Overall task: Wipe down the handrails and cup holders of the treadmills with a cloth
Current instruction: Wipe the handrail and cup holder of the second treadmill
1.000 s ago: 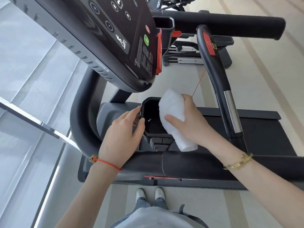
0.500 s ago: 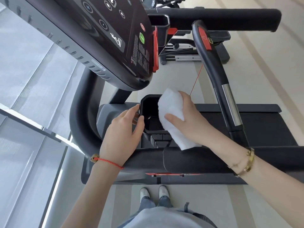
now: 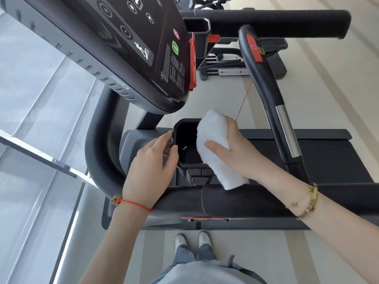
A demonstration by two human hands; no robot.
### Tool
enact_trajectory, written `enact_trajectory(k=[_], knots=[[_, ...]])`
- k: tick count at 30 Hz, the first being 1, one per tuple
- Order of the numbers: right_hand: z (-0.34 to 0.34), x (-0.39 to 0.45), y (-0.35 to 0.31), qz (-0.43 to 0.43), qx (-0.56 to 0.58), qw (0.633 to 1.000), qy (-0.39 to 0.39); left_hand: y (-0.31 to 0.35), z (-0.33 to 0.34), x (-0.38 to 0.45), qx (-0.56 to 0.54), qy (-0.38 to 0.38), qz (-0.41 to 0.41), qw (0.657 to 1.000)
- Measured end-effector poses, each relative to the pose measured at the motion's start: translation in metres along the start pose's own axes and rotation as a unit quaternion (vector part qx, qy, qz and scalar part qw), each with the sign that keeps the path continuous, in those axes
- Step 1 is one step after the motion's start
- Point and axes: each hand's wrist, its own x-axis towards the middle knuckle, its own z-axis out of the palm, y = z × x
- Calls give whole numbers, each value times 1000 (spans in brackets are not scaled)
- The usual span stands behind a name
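A black cup holder point(image 3: 185, 163) sits below the treadmill console, just beyond the near padded handrail point(image 3: 235, 201). My right hand point(image 3: 235, 152) grips a folded white cloth point(image 3: 213, 144) and holds it against the cup holder's right rim, the thumb across the cloth. My left hand point(image 3: 151, 165) rests on the cup holder's left rim, its fingertips curled over the edge. A second cup holder point(image 3: 198, 27) stands at the console's far side beside the far handrail point(image 3: 276, 22). The curved side grip point(image 3: 264, 87) with a chrome sensor rises to the right.
The tilted console point(image 3: 133, 48) with its buttons overhangs the cup holder from the upper left. The treadmill belt point(image 3: 328, 160) stretches right. A window wall point(image 3: 30, 119) fills the left. Another machine's base point(image 3: 225, 66) stands beyond. My shoes point(image 3: 192, 241) are on the pale floor.
Both hands stay at the cup holder. The cloth in my right hand has shifted only slightly along the right rim; the view has drifted a little.
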Motion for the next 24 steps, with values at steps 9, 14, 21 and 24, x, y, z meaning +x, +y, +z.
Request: enact_trajectory(k=[9,14,21,24], knots=[[-20,67,-25,-177,-314,930,-76,1,-1,0,-2,0,-8,1000],[-8,71,-29,-248,-347,903,-46,1,0,0,-1,5,-8,1000],[-27,54,0,-132,-197,969,-63,4,0,-1,4,8,-14,1000],[-24,59,0,-143,-215,965,-54,5,0,-1,8,7,-14,1000]])
